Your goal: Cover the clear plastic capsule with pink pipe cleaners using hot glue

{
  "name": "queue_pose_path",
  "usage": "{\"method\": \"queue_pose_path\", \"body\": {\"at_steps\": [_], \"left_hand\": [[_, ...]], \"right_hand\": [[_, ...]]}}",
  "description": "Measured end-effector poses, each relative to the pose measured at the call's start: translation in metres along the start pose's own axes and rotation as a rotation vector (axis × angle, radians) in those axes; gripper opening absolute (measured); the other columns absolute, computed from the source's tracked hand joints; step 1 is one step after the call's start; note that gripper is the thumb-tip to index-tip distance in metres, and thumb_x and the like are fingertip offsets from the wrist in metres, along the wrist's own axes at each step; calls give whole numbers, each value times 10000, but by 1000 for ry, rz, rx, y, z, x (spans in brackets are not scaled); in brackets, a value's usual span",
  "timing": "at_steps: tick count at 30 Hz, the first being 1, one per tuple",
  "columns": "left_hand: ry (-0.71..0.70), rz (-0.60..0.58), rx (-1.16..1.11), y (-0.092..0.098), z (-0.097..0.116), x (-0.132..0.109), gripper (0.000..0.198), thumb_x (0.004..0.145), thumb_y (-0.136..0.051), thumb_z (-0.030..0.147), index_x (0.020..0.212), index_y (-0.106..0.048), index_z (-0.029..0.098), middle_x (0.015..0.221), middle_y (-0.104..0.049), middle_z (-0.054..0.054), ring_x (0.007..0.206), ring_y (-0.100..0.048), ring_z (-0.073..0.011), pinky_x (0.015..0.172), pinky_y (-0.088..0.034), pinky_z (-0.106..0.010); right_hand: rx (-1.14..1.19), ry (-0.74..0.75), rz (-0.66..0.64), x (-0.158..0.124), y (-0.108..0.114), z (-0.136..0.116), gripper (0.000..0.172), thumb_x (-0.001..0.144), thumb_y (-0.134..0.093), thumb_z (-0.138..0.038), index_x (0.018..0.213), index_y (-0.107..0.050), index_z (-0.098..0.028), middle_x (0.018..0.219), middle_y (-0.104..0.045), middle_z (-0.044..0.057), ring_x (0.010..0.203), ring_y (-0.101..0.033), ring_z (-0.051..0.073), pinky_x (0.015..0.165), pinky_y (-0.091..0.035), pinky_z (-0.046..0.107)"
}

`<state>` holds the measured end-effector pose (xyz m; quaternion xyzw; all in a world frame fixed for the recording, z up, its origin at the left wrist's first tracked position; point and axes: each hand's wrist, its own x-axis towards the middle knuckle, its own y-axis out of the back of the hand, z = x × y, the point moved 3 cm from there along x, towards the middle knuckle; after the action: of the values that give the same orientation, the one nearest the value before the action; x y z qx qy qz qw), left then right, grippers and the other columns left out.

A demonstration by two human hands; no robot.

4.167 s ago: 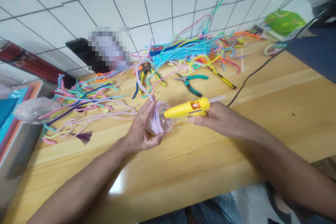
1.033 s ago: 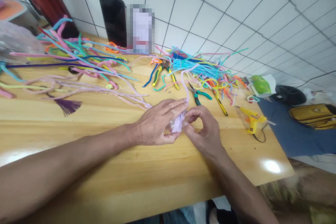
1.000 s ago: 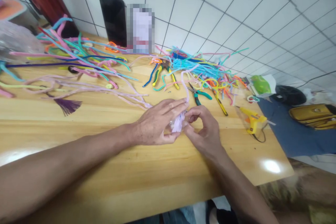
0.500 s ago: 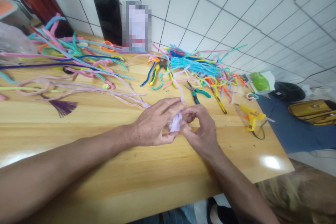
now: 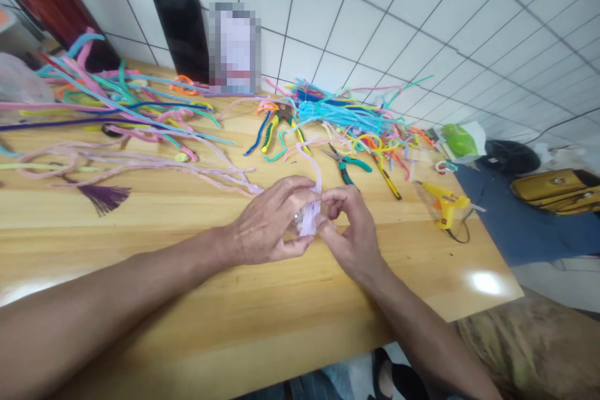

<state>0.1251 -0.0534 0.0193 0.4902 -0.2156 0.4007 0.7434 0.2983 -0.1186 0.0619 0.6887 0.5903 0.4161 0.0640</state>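
Note:
Between my hands is a small lilac bundle (image 5: 308, 219) of pipe cleaner, with a clear shiny part at its left side. One lilac pipe cleaner (image 5: 315, 165) sticks up from it and bends over to the left at the top. My left hand (image 5: 269, 222) holds the bundle, thumb below and fingers above. At its right edge, my right hand (image 5: 351, 228) pinches with thumb and forefinger; the exact strand under those fingertips is hidden. Long lilac pipe cleaners (image 5: 225, 178) run leftward from behind my left hand across the wooden table (image 5: 234, 319).
Beyond my hands lie green-handled pliers (image 5: 349, 165), yellow-green pliers (image 5: 284, 128), a yellow cutter knife (image 5: 389, 178) and coloured pipe cleaners (image 5: 337, 114). A yellow glue gun (image 5: 445, 203) sits at right, a purple tassel (image 5: 105, 197) at left. Against the tiled wall leans a black phone (image 5: 180, 31).
The whole view has shifted slightly. The upright lilac pipe cleaner now curves to the left at its tip. Both hands keep their hold on the bundle.

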Motion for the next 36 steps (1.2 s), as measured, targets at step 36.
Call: {"method": "queue_pose_path", "body": {"at_steps": [36], "left_hand": [[53, -94, 54, 6, -1, 7, 472, 929, -705, 298, 1362, -523, 247, 1421, -569, -167, 1353, -611, -338, 1086, -616, -515]], "right_hand": [[-222, 326, -62, -1, 10, 6, 269, 938, -691, -139, 1150, -692, -304, 1082, -749, 66, 958, -728, 255, 808, -625, 425]]}}
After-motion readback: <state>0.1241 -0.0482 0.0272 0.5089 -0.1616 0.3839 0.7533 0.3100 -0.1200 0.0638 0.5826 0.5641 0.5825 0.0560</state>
